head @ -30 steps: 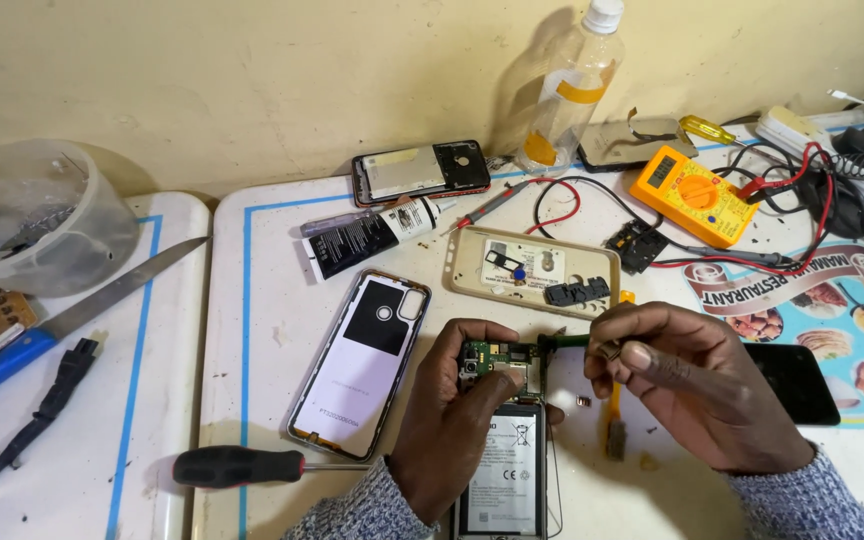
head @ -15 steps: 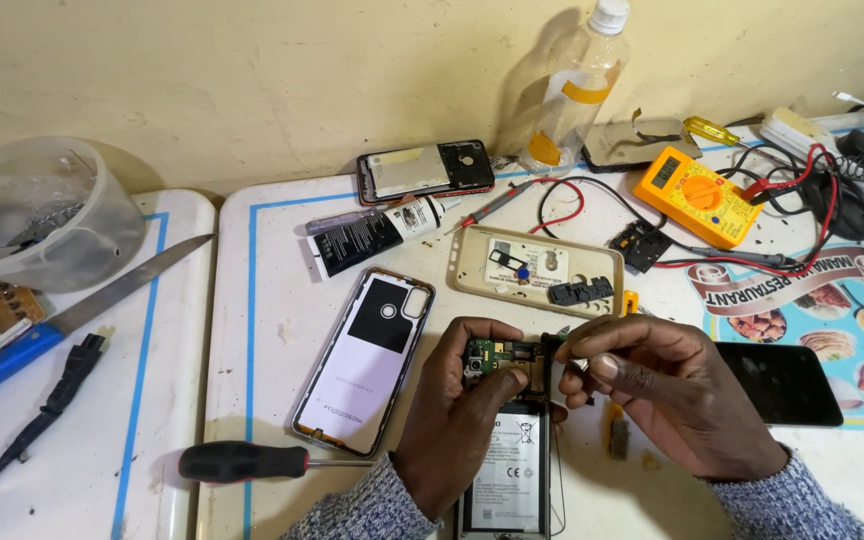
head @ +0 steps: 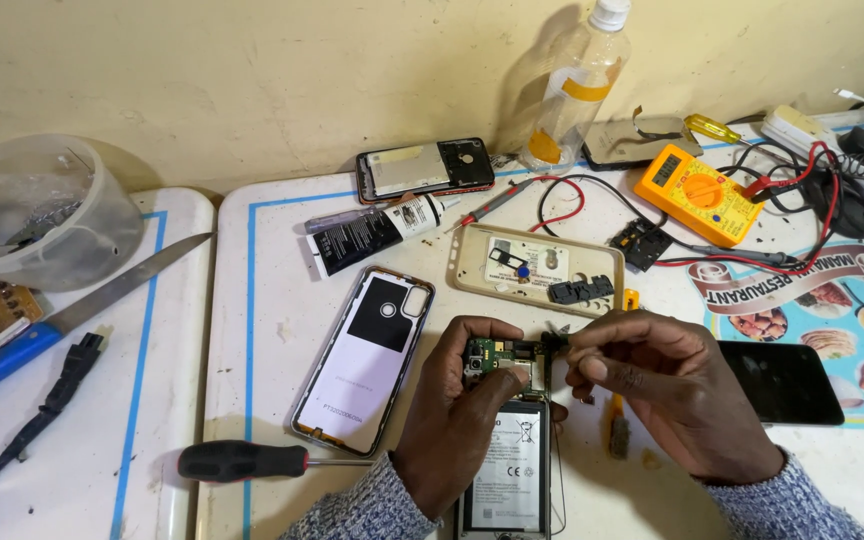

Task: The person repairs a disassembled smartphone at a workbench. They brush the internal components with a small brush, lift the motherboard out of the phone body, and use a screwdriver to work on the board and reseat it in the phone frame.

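**Opened phone under both hands, small part pinched at its top right corner**

Left to right. Far left: clear plastic tub [head: 37, 215], a knife [head: 102, 295] with blue handle lying diagonal, a black cable [head: 47, 400]. Next table [head: 262, 330], white with blue edge line: black-handled screwdriver [head: 252, 460] at the front, its tip pointing to 3 o'clock at the left wrist. Phone back cover [head: 367, 360] lies inside up, at 10 o'clock from the left hand.

Left hand [head: 462, 420] wraps the opened phone [head: 505, 450] from its left side, thumb across the circuit board [head: 497, 355] at the top end, fingers curled, gripping. The phone's long axis runs 12 to 6, battery toward the person, board end away. It sits dead centre at the front edge, between the two hands.

Right hand [head: 667, 395] comes in from 3 o'clock. Thumb and forefinger are pinched narrow on something small and dark [head: 555, 345] at the board's top right corner; can't tell what it is, or whether it is free of the board. So the pinch sits at about 1 o'clock from the phone's middle, and the right hand is the nearer one to that corner.

Behind at 12 o'clock: beige phone frame [head: 542, 270], glue tube [head: 372, 230], another phone shell [head: 427, 168], plastic bottle [head: 577, 90]. Right: yellow multimeter [head: 697, 195] with red and black leads, dark phone [head: 782, 380] just beside the right hand.
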